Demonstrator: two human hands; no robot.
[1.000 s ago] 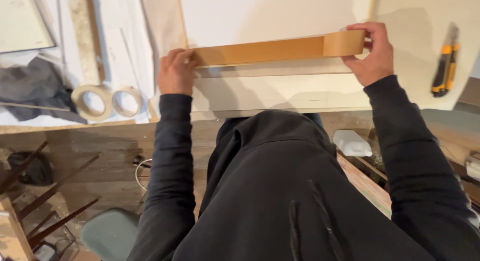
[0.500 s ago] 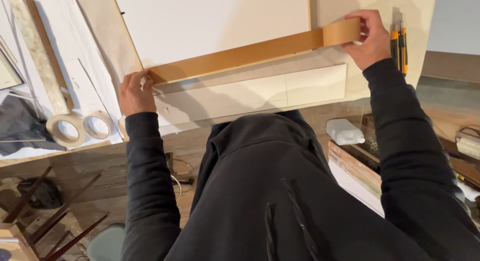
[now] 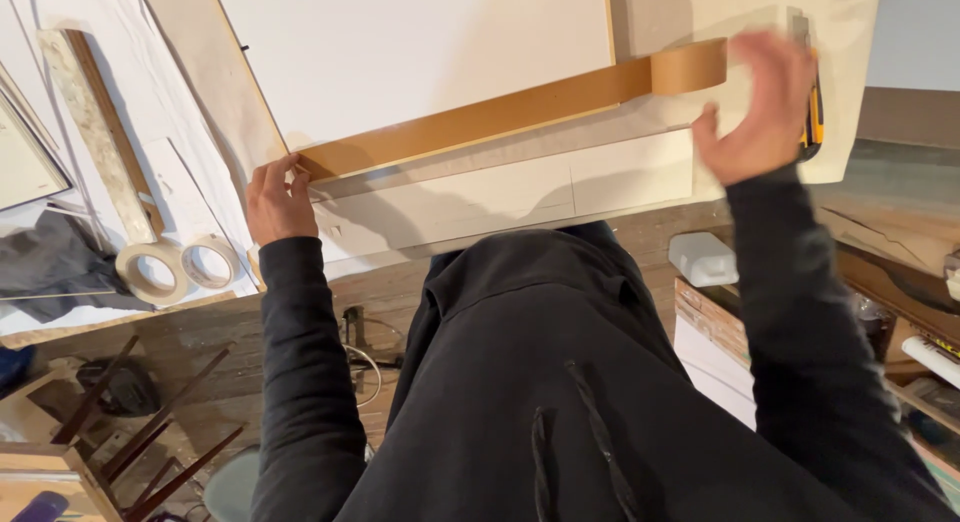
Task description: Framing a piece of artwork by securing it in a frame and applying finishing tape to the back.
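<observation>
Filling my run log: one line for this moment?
left hand: pressing brown tape strip end | right hand: open, blurred, beside tape roll

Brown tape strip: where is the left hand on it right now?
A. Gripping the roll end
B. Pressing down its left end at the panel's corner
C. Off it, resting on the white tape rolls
B: the left hand presses the left end of the brown tape strip at the white panel corner.
</observation>
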